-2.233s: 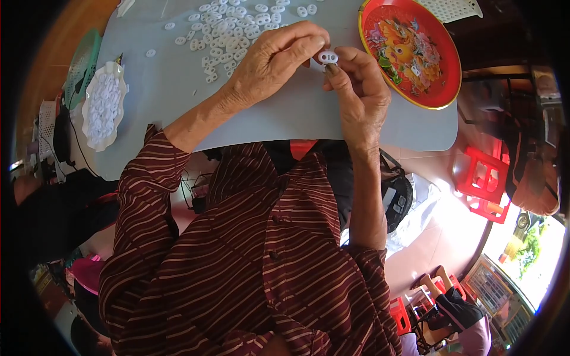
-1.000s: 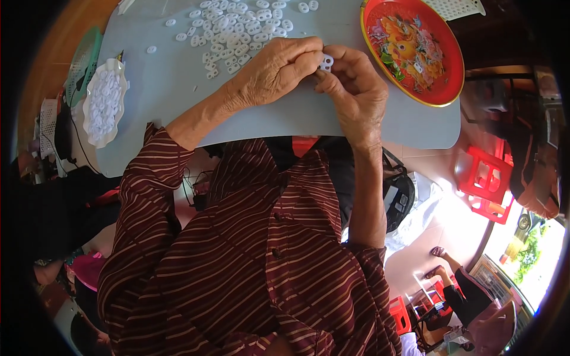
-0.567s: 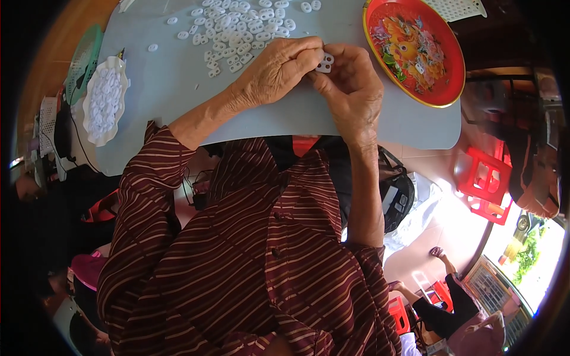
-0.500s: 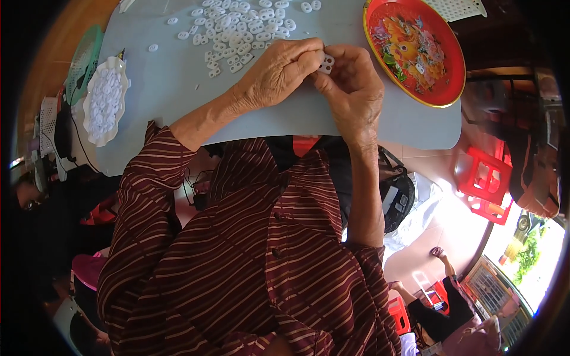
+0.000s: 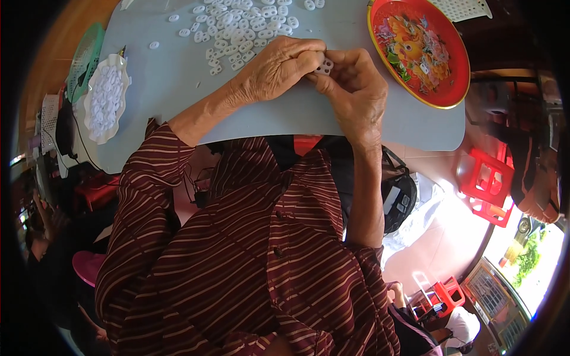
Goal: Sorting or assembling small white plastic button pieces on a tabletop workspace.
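Both hands meet above the blue-grey table, fingertips close together. Between them is a small white plastic piece with holes. My left hand is closed, its thumb and curled fingers pressing at the piece's left side. My right hand pinches the same piece from the right with thumb and forefinger. Part of it is hidden by the fingers. Beyond the left hand lies a loose heap of similar white plastic pieces, oval, with holes in them.
At the right stands a round red tray with a floral pattern and a white piece in it. A scalloped white dish of small white parts sits at the left, near a green basket. Red stools and people are beyond the table.
The hands stay together, with the white piece tilted slightly differently between the fingers. The view has shifted a little. People in the background at lower left and lower right have moved.
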`<state>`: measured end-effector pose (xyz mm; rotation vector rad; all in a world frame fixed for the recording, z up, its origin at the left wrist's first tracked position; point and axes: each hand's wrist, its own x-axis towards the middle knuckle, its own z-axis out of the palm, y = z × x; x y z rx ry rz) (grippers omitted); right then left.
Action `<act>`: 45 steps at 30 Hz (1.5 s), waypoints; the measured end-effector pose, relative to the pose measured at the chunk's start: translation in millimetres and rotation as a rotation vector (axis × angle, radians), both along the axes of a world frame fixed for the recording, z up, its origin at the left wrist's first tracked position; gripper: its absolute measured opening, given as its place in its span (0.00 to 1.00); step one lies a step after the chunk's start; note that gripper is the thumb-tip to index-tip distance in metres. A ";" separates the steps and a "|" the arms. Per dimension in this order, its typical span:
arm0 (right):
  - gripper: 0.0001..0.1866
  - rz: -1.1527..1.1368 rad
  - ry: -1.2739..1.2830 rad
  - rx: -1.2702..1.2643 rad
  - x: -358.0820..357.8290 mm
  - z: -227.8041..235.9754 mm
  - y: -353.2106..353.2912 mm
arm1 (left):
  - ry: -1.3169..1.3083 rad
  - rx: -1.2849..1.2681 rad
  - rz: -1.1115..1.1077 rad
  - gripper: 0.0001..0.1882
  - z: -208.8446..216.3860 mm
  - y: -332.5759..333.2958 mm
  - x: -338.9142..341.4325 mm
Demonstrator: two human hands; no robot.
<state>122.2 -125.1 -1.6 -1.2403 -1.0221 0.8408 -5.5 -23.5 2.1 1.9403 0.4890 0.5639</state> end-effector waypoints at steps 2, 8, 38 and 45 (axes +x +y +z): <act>0.13 0.006 0.013 0.006 0.1 0.2 -0.4 | 0.003 -0.002 0.004 0.14 1.4 -0.8 -0.6; 0.12 -0.021 -0.110 -0.005 0.7 -0.5 -1.0 | 0.013 -0.008 -0.005 0.12 -1.0 -1.9 -0.6; 0.07 -0.021 -0.010 0.024 2.3 -0.3 -3.0 | -0.075 -0.070 -0.071 0.14 0.6 -1.6 -2.8; 0.05 -0.269 -0.243 0.223 58.1 49.1 35.5 | -0.008 -0.132 -0.078 0.07 6.4 -9.2 -2.9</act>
